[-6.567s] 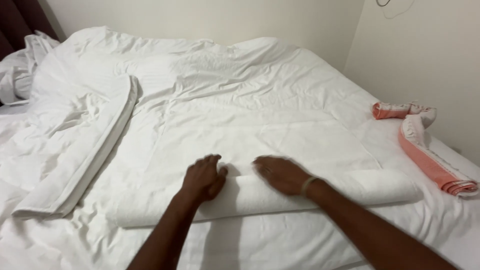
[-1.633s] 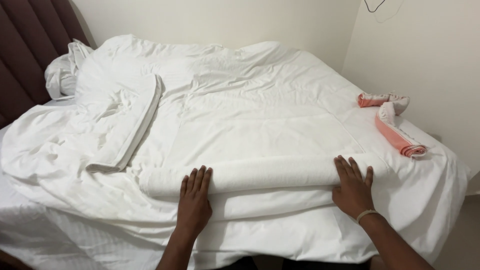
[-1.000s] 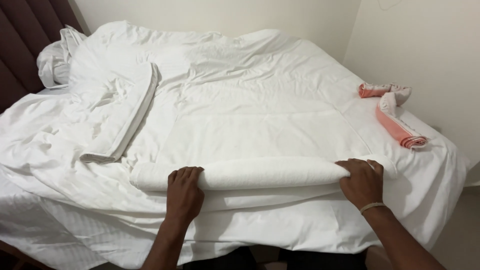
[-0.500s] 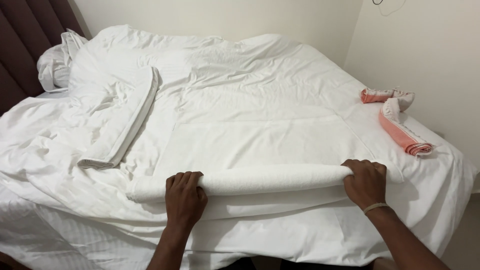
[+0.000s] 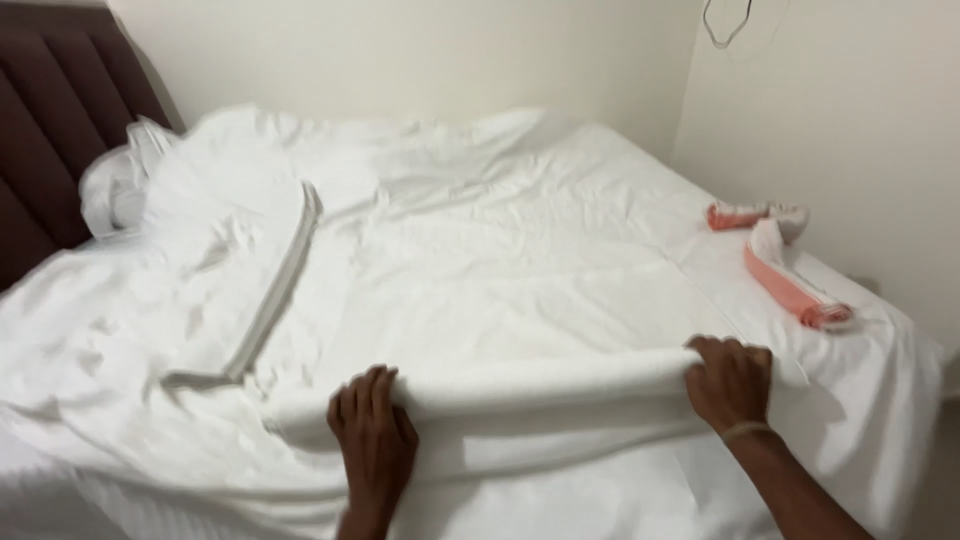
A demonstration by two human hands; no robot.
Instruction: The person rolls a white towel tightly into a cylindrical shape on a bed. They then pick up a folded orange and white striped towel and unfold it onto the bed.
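Observation:
A long white rolled towel (image 5: 540, 385) lies across the near side of the bed (image 5: 520, 250). My left hand (image 5: 373, 430) curls over its left part, fingers wrapped on the roll. My right hand (image 5: 728, 380) grips the right end of the roll, with a thin band on the wrist. The roll sits on a flat white sheet spread over the bed.
A pink and white rolled towel (image 5: 790, 275) lies at the bed's right edge by the wall. A folded white duvet edge (image 5: 270, 290) and a pillow (image 5: 120, 180) lie left, before a dark padded headboard (image 5: 50, 130).
Both hands have gone from lying flat on the roll to gripping it, and the roll has been lifted slightly and drawn tighter. The view has tilted up a little.

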